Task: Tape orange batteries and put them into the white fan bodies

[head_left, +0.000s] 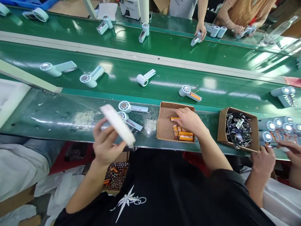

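Note:
My left hand (105, 146) holds a white fan housing (118, 125) up over the near edge of the green bench, its long handle tilted toward me. My right hand (188, 118) reaches into a shallow cardboard box (162, 125) and rests over orange batteries (184, 135) lying in it; whether its fingers pinch one I cannot tell. Two more white fan bodies (129, 107) lie on the bench just beyond my left hand.
A second cardboard box (223, 125) of black circuit parts stands to the right, next to a neighbour's hands (265, 158) and several fan bodies (277, 125). More fans ride the green conveyor (164, 81). People work on the far side. A bin of batteries (116, 174) sits below the bench.

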Available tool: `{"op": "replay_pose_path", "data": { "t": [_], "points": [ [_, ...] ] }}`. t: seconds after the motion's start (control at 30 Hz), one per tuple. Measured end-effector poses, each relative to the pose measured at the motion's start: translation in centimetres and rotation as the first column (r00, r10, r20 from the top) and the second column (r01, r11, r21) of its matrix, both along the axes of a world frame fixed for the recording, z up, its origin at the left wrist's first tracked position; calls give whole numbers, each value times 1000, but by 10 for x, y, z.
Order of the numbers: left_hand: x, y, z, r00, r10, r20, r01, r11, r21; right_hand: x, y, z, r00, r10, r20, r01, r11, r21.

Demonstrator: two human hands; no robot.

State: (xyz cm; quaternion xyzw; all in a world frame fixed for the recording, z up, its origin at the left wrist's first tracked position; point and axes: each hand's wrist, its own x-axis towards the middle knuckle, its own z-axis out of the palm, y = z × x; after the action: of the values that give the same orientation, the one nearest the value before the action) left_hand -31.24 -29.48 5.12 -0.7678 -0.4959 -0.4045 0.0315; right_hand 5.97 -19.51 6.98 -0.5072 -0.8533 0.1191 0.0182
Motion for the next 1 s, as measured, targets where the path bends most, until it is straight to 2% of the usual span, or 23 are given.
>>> {"op": "replay_pose_path", "data": {
  "t": [0.07,0.13,0.17,0.23,0.27,0.33,0.37,0.4,0.43,0.47,0.63,0.73,0.8,0.9,0.93,1.0],
  "points": [
    [22,7,7,991,-88,-100,94,994,51,7,18,-14,994,53,100,-42,994,-101],
    [39,10,11,973,-154,-174,156,988,-4,7,26,-26,990,99,103,-81,983,-167],
    [45,11,11,964,-178,-200,175,984,-31,7,26,-29,993,102,54,-90,978,-187],
    [51,11,12,942,-205,-264,196,979,-58,4,22,-28,983,27,-183,-73,966,-249],
    [52,10,12,929,-211,-303,201,978,-63,3,17,-24,934,-53,-353,-64,948,-311],
    [52,10,13,901,-216,-376,202,976,-75,0,5,-12,728,-267,-631,-72,886,-458],
    [51,10,14,888,-217,-405,200,976,-85,-1,-1,-5,634,-349,-690,-91,852,-515],
    [51,10,15,876,-219,-429,199,976,-94,-3,-7,2,580,-394,-713,-112,829,-549],
    [51,11,16,867,-221,-447,198,975,-99,-5,-13,9,568,-401,-719,-129,819,-559],
    [51,11,17,858,-222,-463,198,975,-101,-7,-17,14,590,-378,-714,-138,823,-550],
    [53,14,19,832,-249,-496,237,968,-88,-15,-20,29,804,-109,-585,-176,895,-409],
    [54,17,21,824,-250,-509,257,965,-59,-16,-17,30,835,-54,-547,-200,897,-393],
    [54,18,23,816,-259,-518,259,963,-73,-14,-17,27,807,-84,-585,-236,862,-450],
    [57,19,24,817,-246,-521,227,969,-102,-14,-16,14,673,-295,-678,-247,775,-582],
    [59,19,23,823,-220,-524,203,975,-91,-15,-15,8,597,-391,-701,-224,758,-613],
    [65,18,20,836,-151,-528,146,988,-51,-22,-16,-4,389,-543,-744,-152,759,-633]
  ]
}}
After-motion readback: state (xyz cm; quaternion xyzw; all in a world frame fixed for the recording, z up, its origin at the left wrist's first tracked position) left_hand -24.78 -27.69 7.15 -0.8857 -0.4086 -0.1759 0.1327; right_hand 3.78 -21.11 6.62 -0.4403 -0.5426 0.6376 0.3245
